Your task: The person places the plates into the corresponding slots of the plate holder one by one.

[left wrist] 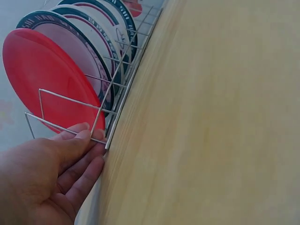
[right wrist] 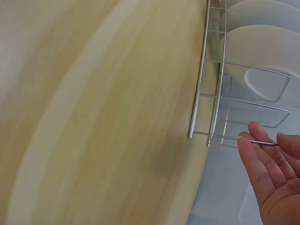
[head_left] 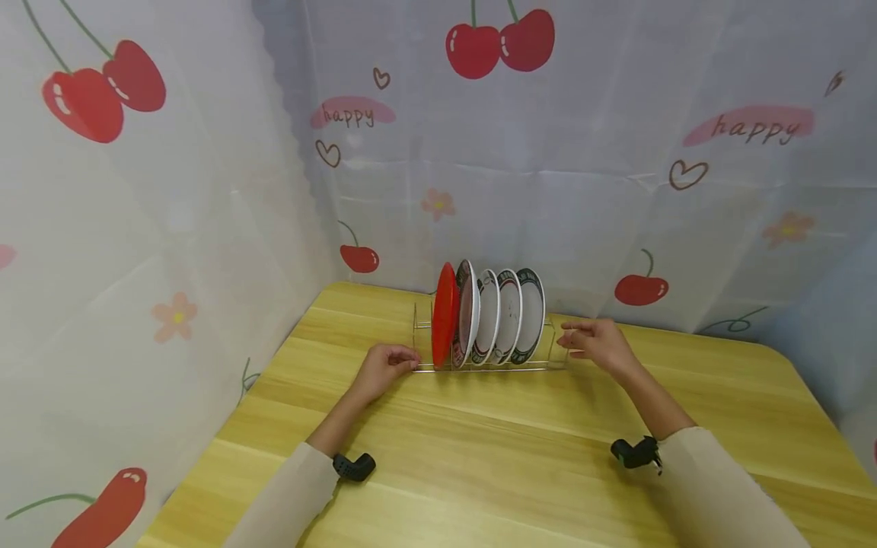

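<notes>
A wire dish rack [head_left: 510,369] stands on the wooden table, holding plates on edge in a row. The leftmost is a red plate [head_left: 445,316]; beside it lean several white plates [head_left: 508,316] with dark patterned rims, some lettered in the left wrist view. My left hand [head_left: 387,371] pinches the rack's left end, thumb and fingers on the end wire close by the red plate [left wrist: 44,70]. At the opposite end, my right hand [head_left: 599,344] holds the end wire between thumb and fingers, as the right wrist view shows. Neither hand touches a plate.
The light wooden table [head_left: 479,457] runs toward me, its back edge close behind the rack. A cherry-printed curtain [head_left: 582,190] hangs behind and along the left side. Black wrist devices [head_left: 354,466] sit at both sleeve cuffs.
</notes>
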Demonstrator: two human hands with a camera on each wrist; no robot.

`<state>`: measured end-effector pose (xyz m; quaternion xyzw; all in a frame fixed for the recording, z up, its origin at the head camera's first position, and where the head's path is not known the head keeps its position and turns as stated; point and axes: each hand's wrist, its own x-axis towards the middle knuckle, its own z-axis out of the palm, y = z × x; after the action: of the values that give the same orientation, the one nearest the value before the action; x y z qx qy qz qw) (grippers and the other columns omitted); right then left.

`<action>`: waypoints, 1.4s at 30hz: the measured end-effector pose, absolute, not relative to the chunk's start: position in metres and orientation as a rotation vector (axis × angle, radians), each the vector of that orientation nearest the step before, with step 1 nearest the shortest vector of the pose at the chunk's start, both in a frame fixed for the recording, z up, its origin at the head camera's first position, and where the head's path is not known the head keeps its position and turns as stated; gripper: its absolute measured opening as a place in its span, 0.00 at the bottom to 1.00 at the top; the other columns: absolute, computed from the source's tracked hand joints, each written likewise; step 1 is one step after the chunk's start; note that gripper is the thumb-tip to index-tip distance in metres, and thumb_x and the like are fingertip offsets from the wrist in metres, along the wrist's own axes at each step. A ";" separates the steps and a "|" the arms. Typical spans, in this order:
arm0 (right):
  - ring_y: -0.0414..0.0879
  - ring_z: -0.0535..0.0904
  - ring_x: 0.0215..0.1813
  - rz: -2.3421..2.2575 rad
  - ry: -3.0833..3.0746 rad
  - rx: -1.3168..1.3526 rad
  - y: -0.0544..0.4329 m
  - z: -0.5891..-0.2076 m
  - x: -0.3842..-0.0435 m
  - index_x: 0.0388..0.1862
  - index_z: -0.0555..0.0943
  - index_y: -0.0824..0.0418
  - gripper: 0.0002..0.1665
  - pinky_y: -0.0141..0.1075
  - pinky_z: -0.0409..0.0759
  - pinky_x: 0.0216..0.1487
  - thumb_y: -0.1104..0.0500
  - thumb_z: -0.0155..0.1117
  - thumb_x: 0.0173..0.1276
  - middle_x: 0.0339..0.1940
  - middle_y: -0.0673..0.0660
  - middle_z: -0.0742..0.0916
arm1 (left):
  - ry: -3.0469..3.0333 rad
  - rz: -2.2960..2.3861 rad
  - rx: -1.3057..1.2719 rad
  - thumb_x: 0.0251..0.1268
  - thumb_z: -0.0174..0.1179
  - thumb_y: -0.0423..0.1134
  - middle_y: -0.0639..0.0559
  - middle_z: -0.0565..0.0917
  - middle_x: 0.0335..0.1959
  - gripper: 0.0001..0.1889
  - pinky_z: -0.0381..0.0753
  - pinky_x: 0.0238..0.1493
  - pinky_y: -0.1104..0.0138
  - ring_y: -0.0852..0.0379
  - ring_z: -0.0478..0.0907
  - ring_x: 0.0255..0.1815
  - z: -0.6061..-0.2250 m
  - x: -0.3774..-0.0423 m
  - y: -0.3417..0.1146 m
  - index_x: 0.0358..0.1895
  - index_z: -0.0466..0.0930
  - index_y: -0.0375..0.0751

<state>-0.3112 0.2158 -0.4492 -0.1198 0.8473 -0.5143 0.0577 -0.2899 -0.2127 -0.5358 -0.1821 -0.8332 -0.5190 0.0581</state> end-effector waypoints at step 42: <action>0.70 0.79 0.61 -1.799 2.612 -0.349 0.165 -0.447 -0.256 0.79 0.56 0.72 0.33 0.41 0.87 0.47 0.62 0.52 0.81 0.64 0.79 0.77 | -2.552 -1.889 -0.574 0.73 0.60 0.29 0.35 0.85 0.55 0.14 0.84 0.53 0.67 0.48 0.84 0.55 -0.516 -0.333 -0.229 0.57 0.82 0.27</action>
<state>-0.2563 0.1653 -0.4469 -0.1094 0.8183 -0.5637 -0.0246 -0.3334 -0.2291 -0.5161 -0.1776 -0.7903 -0.5849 -0.0426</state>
